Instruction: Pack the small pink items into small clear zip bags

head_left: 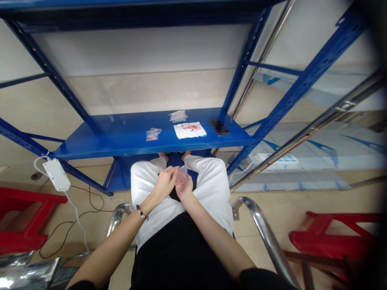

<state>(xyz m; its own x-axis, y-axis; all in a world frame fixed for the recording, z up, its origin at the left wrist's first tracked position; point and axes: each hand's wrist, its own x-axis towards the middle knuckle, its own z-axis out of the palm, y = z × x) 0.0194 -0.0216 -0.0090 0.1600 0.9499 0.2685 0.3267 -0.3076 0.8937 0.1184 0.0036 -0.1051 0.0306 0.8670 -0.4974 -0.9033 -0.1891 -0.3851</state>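
Above my lap, my left hand (165, 182) has its fingers pressed together at the edge of a small clear plastic bag (182, 174). My right hand (185, 187) holds the same bag from below, its fingers curled round it. The bag looks faintly pink; its contents are too small to make out. On the blue shelf (121, 137) in front of me lies a white cloth (183, 133) with small pink pieces on it. To its left is a clear bag (152, 134) with pinkish pieces inside. A stack of clear bags (178, 116) lies behind the cloth.
A dark, pixelated object (219, 126) lies at the shelf's right. A white power strip (57, 175) hangs at the left post, with cables on the floor. Red stools (27, 217) stand on both sides. Metal armrests (260, 225) flank my legs.
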